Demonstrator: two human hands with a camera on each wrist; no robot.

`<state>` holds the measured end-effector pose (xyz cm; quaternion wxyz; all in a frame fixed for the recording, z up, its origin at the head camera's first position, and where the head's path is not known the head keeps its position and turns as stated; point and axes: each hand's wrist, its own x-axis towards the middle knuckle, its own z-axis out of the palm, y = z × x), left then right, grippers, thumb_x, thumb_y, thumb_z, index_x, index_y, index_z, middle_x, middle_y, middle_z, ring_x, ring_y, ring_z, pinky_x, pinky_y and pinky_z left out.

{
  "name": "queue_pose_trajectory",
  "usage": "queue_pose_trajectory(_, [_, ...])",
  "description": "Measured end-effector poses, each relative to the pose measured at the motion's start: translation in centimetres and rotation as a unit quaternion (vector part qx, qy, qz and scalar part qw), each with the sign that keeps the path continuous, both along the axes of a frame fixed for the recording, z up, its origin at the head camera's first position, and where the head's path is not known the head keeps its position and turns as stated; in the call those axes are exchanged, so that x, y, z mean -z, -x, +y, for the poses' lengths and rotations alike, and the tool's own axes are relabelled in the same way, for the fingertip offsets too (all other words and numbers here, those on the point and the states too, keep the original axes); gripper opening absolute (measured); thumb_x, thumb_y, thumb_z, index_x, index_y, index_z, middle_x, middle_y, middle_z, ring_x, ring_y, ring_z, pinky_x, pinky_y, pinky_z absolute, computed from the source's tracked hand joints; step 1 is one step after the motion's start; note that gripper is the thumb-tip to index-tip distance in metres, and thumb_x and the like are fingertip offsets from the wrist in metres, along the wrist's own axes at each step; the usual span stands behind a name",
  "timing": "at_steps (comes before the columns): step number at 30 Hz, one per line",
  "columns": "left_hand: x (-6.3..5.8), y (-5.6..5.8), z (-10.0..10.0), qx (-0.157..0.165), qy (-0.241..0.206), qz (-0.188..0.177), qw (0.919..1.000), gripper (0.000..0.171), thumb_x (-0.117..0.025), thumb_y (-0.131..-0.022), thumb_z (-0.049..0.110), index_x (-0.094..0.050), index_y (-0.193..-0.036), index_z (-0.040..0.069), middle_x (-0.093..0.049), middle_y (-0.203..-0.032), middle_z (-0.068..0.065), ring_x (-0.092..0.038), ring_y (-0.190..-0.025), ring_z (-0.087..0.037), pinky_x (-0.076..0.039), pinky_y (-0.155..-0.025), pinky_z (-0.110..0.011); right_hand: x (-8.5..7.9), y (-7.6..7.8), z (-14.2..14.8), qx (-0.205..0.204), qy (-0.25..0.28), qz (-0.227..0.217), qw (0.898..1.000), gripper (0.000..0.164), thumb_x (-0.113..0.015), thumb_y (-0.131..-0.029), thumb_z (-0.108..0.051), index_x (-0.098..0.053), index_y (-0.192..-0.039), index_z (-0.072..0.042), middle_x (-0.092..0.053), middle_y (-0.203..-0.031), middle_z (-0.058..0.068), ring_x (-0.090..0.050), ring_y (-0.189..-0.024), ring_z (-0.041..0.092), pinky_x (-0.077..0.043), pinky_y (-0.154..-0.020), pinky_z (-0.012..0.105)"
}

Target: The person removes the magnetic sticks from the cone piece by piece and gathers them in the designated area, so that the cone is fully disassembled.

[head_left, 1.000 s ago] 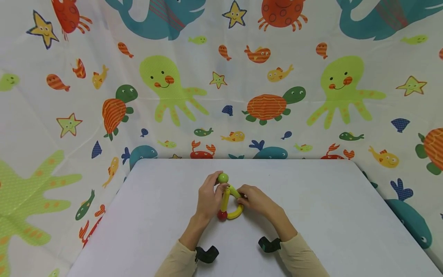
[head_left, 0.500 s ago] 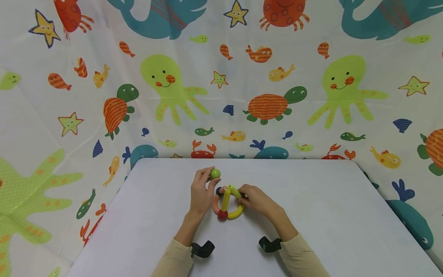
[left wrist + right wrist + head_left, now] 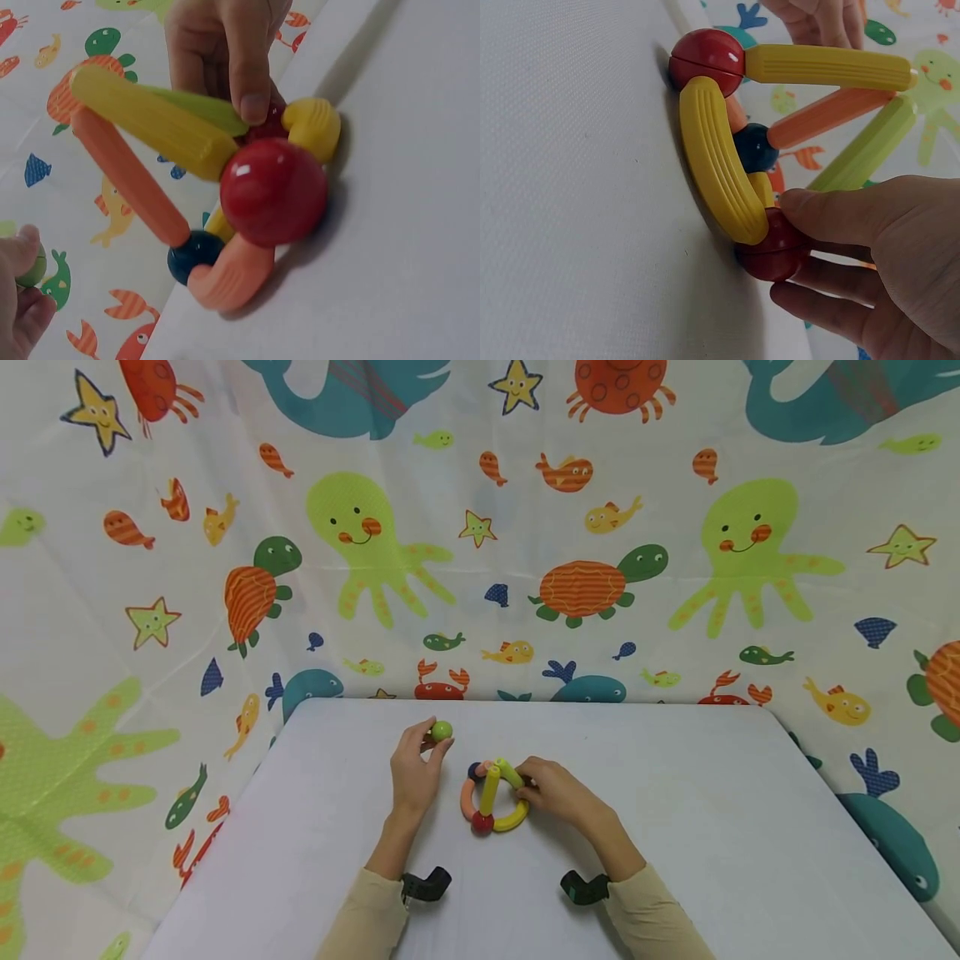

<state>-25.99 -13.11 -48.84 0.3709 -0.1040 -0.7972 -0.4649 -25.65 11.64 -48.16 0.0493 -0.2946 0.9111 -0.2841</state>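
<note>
My left hand (image 3: 415, 772) pinches a light green ball (image 3: 442, 731) between thumb and fingers, left of a magnetic stick-and-ball frame and apart from it. On the table, curved yellow (image 3: 721, 161) and orange (image 3: 234, 276) rods join red balls (image 3: 274, 192) and a dark blue ball (image 3: 756, 148) into a ring. Straight yellow (image 3: 154, 120), orange (image 3: 131, 176) and green (image 3: 866, 150) rods rise from it, their upper ends leaning together. My right hand (image 3: 558, 792) grips the right-hand red ball (image 3: 776, 251) at the base of the green rod; this ball is mostly hidden in the head view.
The white table (image 3: 675, 802) lies around the frame. Behind it hangs a cloth (image 3: 480, 602) printed with sea animals. A black wrist camera (image 3: 427, 885) sits at my left cuff and another camera (image 3: 585, 888) at my right.
My left hand has carried the green ball away from the top of the frame, to the left and slightly back. The right hand stays at its red ball, and the frame stands where it was.
</note>
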Motion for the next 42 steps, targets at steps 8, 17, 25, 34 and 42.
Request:
queue_pose_trajectory(8, [0.9,0.6,-1.8,-0.033,-0.025,-0.06,0.9973,0.039,-0.08,-0.083,0.004,-0.068,-0.118,-0.005,-0.065,-0.11,-0.021,-0.069,-0.092,-0.03,-0.06,-0.082,-0.037,0.1,0.1,0.1,0.01,0.001,-0.012,1.0,0.023,-0.069,-0.094,-0.012,-0.07,-0.116,-0.007,-0.068,-0.106,0.002,-0.058,-0.092,0.012,-0.056,-0.091,0.033])
queue_pose_trajectory(17, [2.2,1.3,-4.3,-0.085,-0.04,-0.102,0.9903,0.04,-0.08,-0.083,0.005,-0.067,-0.118,-0.008,-0.066,-0.109,-0.024,-0.07,-0.09,-0.032,-0.06,-0.081,-0.038,0.4,0.2,0.1,0.01,0.003,-0.007,1.0,0.023,-0.07,-0.094,-0.012,-0.07,-0.116,-0.006,-0.067,-0.105,0.002,-0.058,-0.091,0.012,-0.056,-0.09,0.033])
queue_pose_trajectory(25, [2.9,1.2,-5.6,-0.108,-0.028,-0.169,0.9793,0.04,-0.077,-0.086,0.011,-0.066,-0.121,-0.005,-0.068,-0.111,-0.023,-0.068,-0.096,-0.035,-0.057,-0.085,-0.045,0.4,0.1,0.1,0.007,0.005,-0.002,1.0,0.022,-0.07,-0.093,-0.012,-0.07,-0.115,-0.006,-0.068,-0.105,0.002,-0.059,-0.092,0.012,-0.056,-0.09,0.034])
queue_pose_trajectory(34, [3.4,1.1,-5.8,-0.104,-0.003,-0.189,0.9765,0.039,-0.075,-0.088,0.011,-0.065,-0.122,-0.006,-0.068,-0.11,-0.024,-0.067,-0.095,-0.035,-0.056,-0.084,-0.046,0.1,0.1,0.1,0.006,0.0,-0.002,1.0,0.023,-0.071,-0.092,-0.012,-0.07,-0.114,-0.006,-0.068,-0.104,0.002,-0.058,-0.091,0.013,-0.056,-0.089,0.034])
queue_pose_trajectory(42, [4.0,1.1,-5.9,-0.095,0.0,-0.206,0.974,0.039,-0.073,-0.09,0.011,-0.064,-0.123,-0.006,-0.067,-0.112,-0.023,-0.066,-0.096,-0.033,-0.055,-0.083,-0.044,0.2,0.2,0.1,0.009,0.002,-0.007,1.0,0.022,-0.071,-0.093,-0.012,-0.07,-0.114,-0.006,-0.067,-0.104,0.003,-0.058,-0.09,0.012,-0.056,-0.088,0.033])
